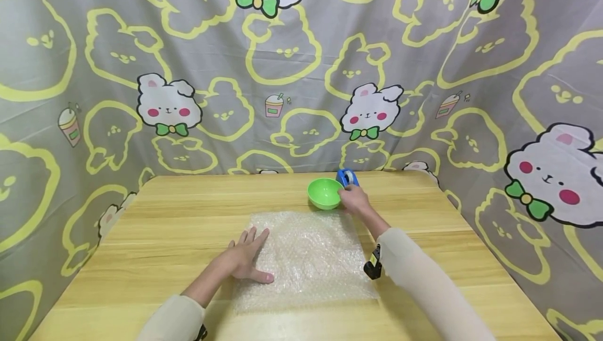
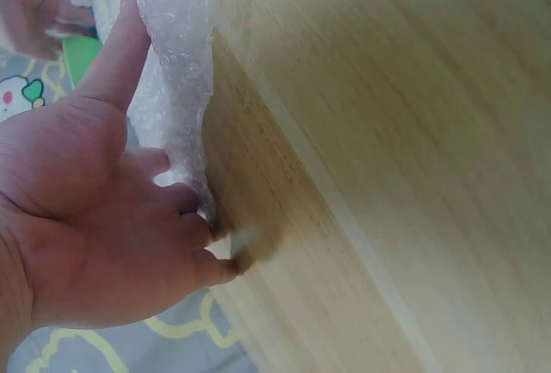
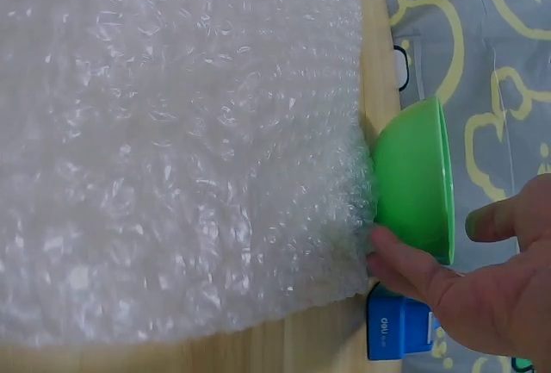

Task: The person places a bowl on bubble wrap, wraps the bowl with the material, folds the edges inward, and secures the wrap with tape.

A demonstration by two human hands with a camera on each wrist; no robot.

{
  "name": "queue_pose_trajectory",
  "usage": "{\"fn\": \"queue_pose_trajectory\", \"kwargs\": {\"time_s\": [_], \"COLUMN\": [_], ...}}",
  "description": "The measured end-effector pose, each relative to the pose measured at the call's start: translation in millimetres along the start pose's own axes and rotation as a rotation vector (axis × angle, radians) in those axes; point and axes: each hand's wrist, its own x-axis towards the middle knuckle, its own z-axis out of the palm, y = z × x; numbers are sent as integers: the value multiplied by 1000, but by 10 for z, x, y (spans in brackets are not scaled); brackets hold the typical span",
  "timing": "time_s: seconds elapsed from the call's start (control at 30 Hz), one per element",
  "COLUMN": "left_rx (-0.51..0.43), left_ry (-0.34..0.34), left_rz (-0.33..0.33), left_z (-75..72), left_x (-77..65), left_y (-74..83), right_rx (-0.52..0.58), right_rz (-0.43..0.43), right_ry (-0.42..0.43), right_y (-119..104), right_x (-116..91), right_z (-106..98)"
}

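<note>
A sheet of bubble wrap (image 1: 313,257) lies flat on the wooden table. Across its left edge rests my left hand (image 1: 247,260), palm down with the fingers spread; the left wrist view shows the thumb (image 2: 120,54) along the wrap. A green bowl (image 1: 324,193) stands upright at the sheet's far edge. My right hand (image 1: 354,200) is at the bowl's right side. In the right wrist view, its fingers (image 3: 409,261) reach along the outer wall, while the thumb (image 3: 495,220) stays above the rim with a gap.
Just behind the right hand stands a blue tape dispenser (image 1: 347,177) with a roll of tape. A grey curtain (image 1: 292,69) printed with cartoon animals surrounds the table (image 1: 188,210) at the back and both sides.
</note>
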Motion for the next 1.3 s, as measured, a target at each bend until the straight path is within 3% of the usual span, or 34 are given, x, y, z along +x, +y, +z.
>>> {"fn": "queue_pose_trajectory", "kwargs": {"time_s": [0.47, 0.83, 1.3], "left_rx": [0, 0, -7], "left_ry": [7, -2, 8], "left_rz": [1, -7, -2], "left_z": [12, 3, -1], "left_x": [20, 2, -7], "left_y": [-16, -7, -8], "right_rx": [269, 337, 329], "right_rz": [108, 135, 109], "right_ry": [-43, -16, 14], "right_y": [57, 47, -25], "right_x": [98, 99, 50], "right_z": [62, 77, 81]}}
